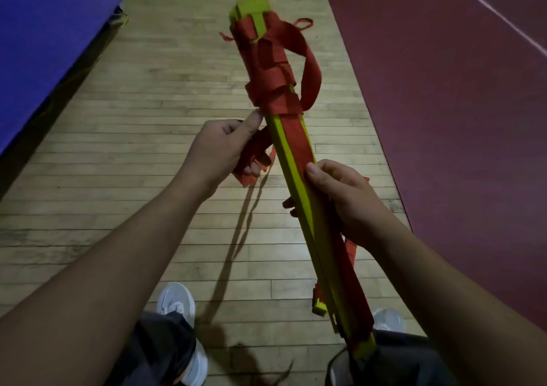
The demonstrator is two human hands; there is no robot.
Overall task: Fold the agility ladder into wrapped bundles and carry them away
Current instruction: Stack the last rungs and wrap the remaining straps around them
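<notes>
The agility ladder (299,161) is gathered into one long bundle of stacked yellow-green rungs, held slanted in front of me above the floor. Red strap (272,69) is wound in several turns around its far half, and a loose loop hangs off the right side. My right hand (343,202) grips the bundle around its middle, thumb on top. My left hand (225,149) holds the free end of the red strap just left of the bundle, with the thumb pointing up at the lowest wrap.
I stand on a wooden plank floor (154,95). A blue mat (44,36) lies at the far left. Dark red court surface (461,95) with white lines fills the right. My white shoes (177,300) show below.
</notes>
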